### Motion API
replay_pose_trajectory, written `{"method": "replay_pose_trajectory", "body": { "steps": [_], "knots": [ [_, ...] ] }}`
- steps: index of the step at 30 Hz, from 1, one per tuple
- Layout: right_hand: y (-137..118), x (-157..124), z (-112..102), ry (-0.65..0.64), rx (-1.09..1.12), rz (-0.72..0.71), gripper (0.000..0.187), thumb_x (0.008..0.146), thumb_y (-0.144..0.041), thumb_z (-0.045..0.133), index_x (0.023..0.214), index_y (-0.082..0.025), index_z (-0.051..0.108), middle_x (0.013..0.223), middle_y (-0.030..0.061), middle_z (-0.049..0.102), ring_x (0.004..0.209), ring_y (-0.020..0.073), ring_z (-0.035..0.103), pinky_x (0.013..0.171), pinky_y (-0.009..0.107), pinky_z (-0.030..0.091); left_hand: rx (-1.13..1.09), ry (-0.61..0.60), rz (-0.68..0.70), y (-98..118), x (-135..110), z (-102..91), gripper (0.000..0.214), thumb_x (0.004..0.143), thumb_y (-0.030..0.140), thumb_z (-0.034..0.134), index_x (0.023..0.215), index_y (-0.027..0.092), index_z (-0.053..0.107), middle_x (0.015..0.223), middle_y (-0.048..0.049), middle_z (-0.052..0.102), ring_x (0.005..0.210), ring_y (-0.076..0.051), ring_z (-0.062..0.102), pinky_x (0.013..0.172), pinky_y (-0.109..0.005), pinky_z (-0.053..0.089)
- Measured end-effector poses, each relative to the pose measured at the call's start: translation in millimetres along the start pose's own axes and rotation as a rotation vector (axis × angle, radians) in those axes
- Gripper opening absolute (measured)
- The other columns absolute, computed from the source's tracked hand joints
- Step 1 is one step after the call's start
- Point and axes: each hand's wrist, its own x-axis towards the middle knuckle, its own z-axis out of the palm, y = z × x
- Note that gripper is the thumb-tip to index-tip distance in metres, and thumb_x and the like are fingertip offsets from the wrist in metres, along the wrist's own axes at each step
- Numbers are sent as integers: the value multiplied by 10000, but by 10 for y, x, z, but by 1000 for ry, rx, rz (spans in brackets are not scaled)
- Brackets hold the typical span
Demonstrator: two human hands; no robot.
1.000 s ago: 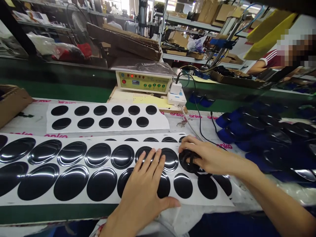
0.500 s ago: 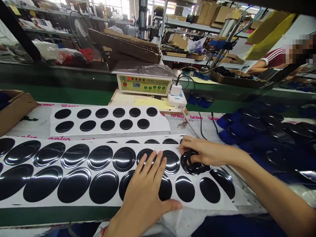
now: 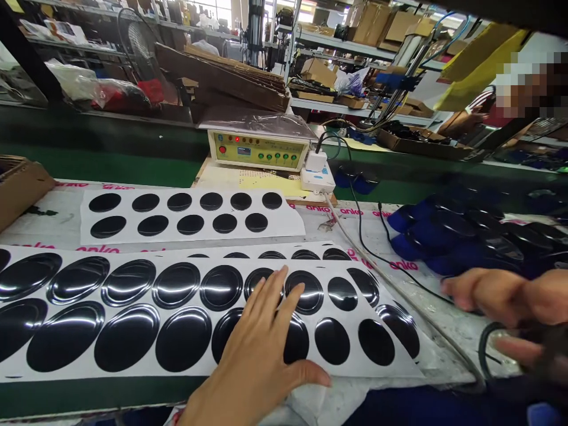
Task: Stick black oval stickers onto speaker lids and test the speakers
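Note:
A white sheet carrying rows of glossy black round discs, such as this disc, lies across the front of the table. My left hand rests flat on it, fingers spread over several discs. At the right edge, my right hand is raised above the table and smeared by motion. Its fingers are curled around a black ring-like part, mostly hidden by the hand and the frame edge. Another sheet end with discs shows beneath the first.
A smaller sheet of black discs lies behind. Further back stand a control box with lights and a white power socket. Cables cross the table. Glossy dark blue pieces are heaped at right; a cardboard box stands left.
My right hand has moved from the sheet's right end out to the right edge, carrying the black part. A disc shows where it was. My left hand has hardly moved.

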Motion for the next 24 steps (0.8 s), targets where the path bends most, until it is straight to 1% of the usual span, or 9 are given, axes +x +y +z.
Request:
{"method": "replay_pose_trajectory", "body": {
  "steps": [2,4,6,7,9,12,13,18,24],
  "knots": [
    [-161,76,286,-193,48,-84,163,843,-272,609,820,-332,459,628,-39,440,587,150,539,627,330,470,2,55,-45,-50,-27,-97,788,810,704,452,1422,226,317,1534,-80,280,1362,-266,375,967,-441,532],
    [-294,271,657,-428,-80,-81,277,828,-141,529,1035,-323,501,690,-42,448,588,129,555,583,267,442,70,113,-29,-133,-53,-158,715,849,655,447,1394,201,355,1485,-82,383,1365,-276,369,1027,-507,470],
    [-374,522,992,-631,-268,-134,416,780,-56,476,1135,-270,506,783,-24,506,679,135,583,618,248,421,172,140,11,-222,-75,-163,750,837,657,470,1374,139,387,1442,-114,442,1359,-319,368,1062,-584,396],
    [-391,646,1119,-703,-357,-182,474,742,-15,455,1149,-252,508,876,-3,538,712,136,581,633,249,409,212,139,13,-258,-85,-148,783,825,664,485,1369,109,397,1437,-132,444,1350,-334,378,1062,-593,388],
    [-387,847,1280,-790,-489,-279,503,660,36,437,1079,-224,541,1049,32,530,710,124,555,627,250,383,256,133,-7,-304,-98,-106,822,800,674,514,1356,75,424,1436,-148,437,1332,-351,401,1055,-589,395],
    [-324,989,1330,-888,-535,-339,370,600,40,432,858,-195,558,1001,26,503,676,117,534,587,243,354,255,130,-49,-309,-100,-61,816,779,665,557,1338,78,462,1428,-138,445,1311,-347,431,1055,-570,402],
    [-302,999,1318,-903,-527,-343,353,595,39,432,835,-193,548,983,23,497,687,120,539,591,243,357,252,133,-56,-302,-97,-56,811,774,662,567,1334,84,471,1426,-131,448,1306,-346,438,1054,-569,404],
    [-256,1006,1280,-888,-515,-303,571,626,27,425,1134,-229,476,1082,36,465,792,151,565,659,264,390,258,161,-46,-292,-100,-57,812,770,677,558,1315,78,498,1422,-113,448,1293,-351,453,1041,-569,414],
    [-275,1096,1325,-928,-484,-288,362,621,-18,484,922,-219,472,926,6,484,728,154,538,598,259,357,188,198,-96,-303,-128,-16,783,784,708,502,1315,133,509,1432,-46,444,1312,-311,438,1082,-535,377]
  ]
}}
